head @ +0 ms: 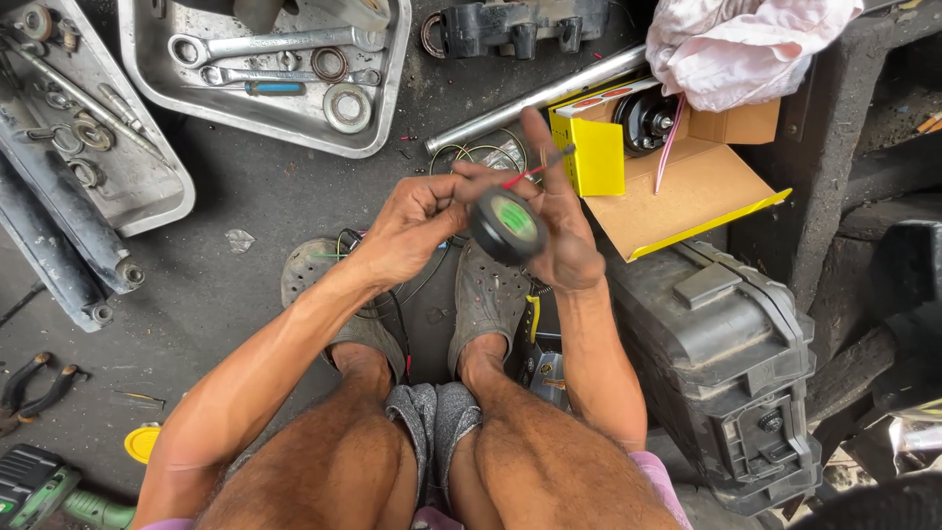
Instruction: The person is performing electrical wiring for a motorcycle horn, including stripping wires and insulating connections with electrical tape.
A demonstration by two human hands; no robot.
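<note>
Tape roll (pixel 507 226) between hands; trays (pixel 378 118) ahead-left (wrenches (pixel 257 44) inside), box (pixel 687 186) right.

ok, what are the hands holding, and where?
Right hand cradles the tape roll by its rim; left hand pinches the red wire.

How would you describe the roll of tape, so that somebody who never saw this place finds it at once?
Start at the open yellow cardboard box on the dark floor, then look just left of it, above the person's knees. There the right hand holds a round black roll of tape against its palm. Its bright green inner core sets it apart from the grey metal tools around.
</note>
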